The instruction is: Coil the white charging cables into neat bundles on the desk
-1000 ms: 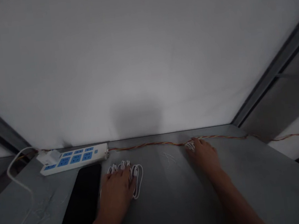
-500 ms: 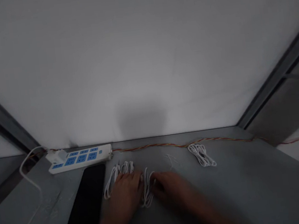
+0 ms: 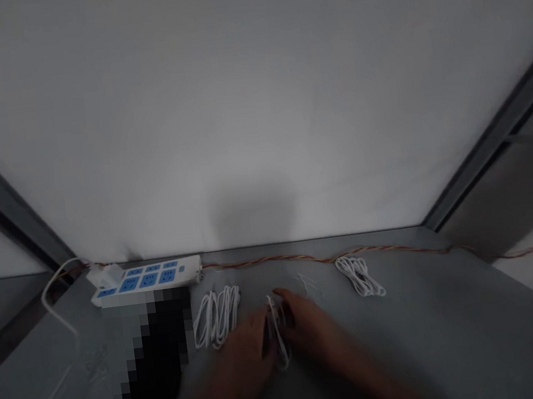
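A looped white cable (image 3: pixel 280 347) is held between my two hands, low over the front middle of the table. My left hand (image 3: pixel 250 350) closes on its left side, slightly blurred. From the right, my right hand (image 3: pixel 307 324) grips the same cable with bent thumb and fingers. The cable's loops hang down below the fingers, and part of it is hidden by them. Just left of my left hand lie coiled white cables (image 3: pixel 217 315), side by side on the table.
Another white cable bundle (image 3: pixel 359 277) lies at the right, beside a twisted red-yellow wire (image 3: pixel 274 259) along the back. Thin white ties (image 3: pixel 306 281) lie near the middle. A power strip (image 3: pixel 190 270) with a plugged-in charger (image 3: pixel 105 276) and a partly pixelated black object (image 3: pixel 162 355) are at left.
My hands have come closer together and moved slightly right, with the white cable now gathered between them. My left hand has uncovered the coiled cables at the left.
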`<state>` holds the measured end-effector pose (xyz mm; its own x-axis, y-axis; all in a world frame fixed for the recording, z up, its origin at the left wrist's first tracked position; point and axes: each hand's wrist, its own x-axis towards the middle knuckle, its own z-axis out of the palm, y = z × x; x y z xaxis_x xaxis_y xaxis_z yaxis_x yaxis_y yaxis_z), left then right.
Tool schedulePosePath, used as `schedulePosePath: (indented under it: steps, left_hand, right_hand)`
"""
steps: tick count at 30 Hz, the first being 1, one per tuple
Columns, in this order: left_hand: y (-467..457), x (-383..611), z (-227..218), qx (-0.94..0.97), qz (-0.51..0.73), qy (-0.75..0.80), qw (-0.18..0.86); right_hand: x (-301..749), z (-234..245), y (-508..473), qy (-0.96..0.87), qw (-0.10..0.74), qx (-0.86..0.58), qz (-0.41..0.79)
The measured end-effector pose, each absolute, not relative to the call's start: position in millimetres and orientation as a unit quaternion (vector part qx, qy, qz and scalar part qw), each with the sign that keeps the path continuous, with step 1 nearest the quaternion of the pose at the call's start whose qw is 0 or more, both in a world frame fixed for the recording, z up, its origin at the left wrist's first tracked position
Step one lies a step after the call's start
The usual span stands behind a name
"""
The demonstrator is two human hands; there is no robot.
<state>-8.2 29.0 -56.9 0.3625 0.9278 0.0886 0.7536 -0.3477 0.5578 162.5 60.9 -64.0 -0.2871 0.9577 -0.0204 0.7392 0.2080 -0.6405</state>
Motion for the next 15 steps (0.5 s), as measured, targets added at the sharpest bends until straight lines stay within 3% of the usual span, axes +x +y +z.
schedulePosePath:
  steps: [5,9,12,15]
  left_hand:
    - [29.9,-5.2,-67.6,0.744,0.328,0.509,0.282]
    - [36.5,-6.3,-62.7,0.628,0.413,0.506,0.425]
    - [42.6,-8.0,-60.6,0.519,0.480,0.473,0.526]
    - [44.8,-9.4,-64.3,0.449,0.508,0.466,0.568]
  right_hand:
    - [166.8,-66.8,67.1,-0.657,0.306,-0.519,0.453]
    - [165.8,-60.1,69.2,-0.566,0.378,-0.386,0.622]
    - [164.7,-56.0,68.3,-0.489,0.409,-0.362,0.680]
    - [163.2,-55.7,66.6,-0.513,0.391,-0.383,0.661]
